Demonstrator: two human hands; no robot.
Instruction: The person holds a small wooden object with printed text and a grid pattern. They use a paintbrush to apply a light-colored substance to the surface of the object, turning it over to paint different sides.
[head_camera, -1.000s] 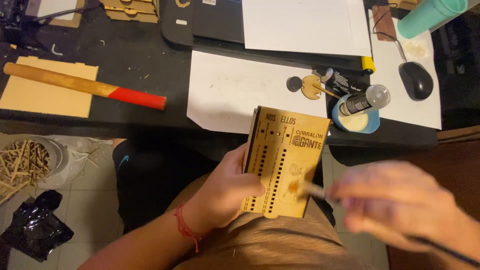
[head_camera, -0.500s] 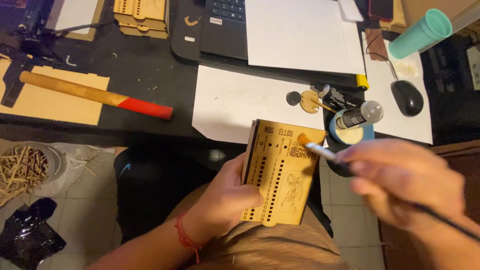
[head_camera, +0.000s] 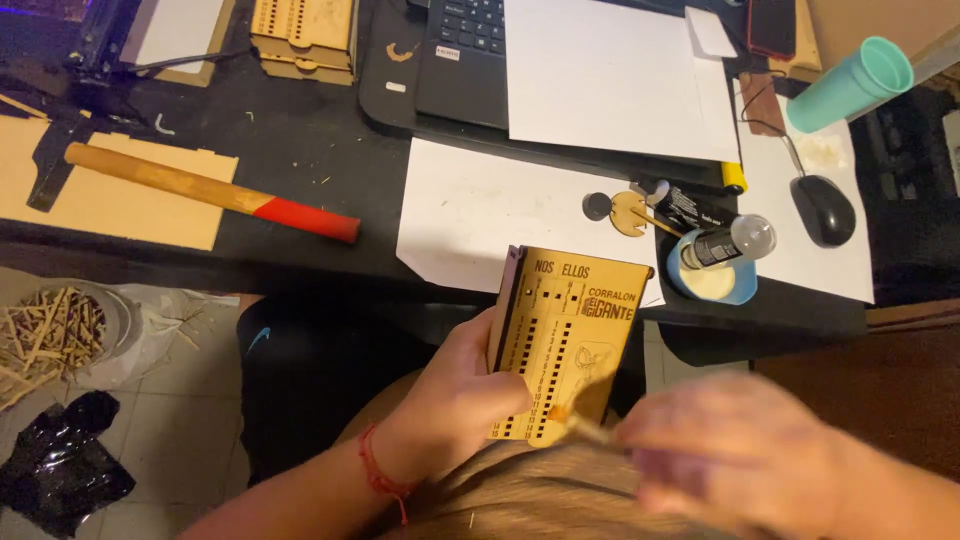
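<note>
1. The wooden box (head_camera: 565, 340) sits low in the middle of my view, over the lap and just off the near edge of the surface (head_camera: 300, 170). My left hand (head_camera: 455, 400) wraps its left side, thumb on the face, closed firmly on it.
2. My right hand (head_camera: 740, 465) is blurred at 5 o'clock from the box; its grip is pinched shut on a thin brush (head_camera: 585, 428), tip touching the box's lower edge.
3. Risk, as I judge it: the box is held on one side only, so brush pressure could twist it or tip it off the lap.
4. The blur suggests quick movement; a slip could smear over the engraved face.
5. At 2 o'clock a blue tub (head_camera: 712, 280) with a bottle (head_camera: 730, 243) lying across it sits near the surface edge; a careless reach could knock both off.
6. A hammer (head_camera: 210, 190) lies at 10 o'clock, a laptop (head_camera: 480, 50) under paper at 12, a mouse (head_camera: 823, 210) and green cup (head_camera: 850, 85) farther right, all well apart.
</note>
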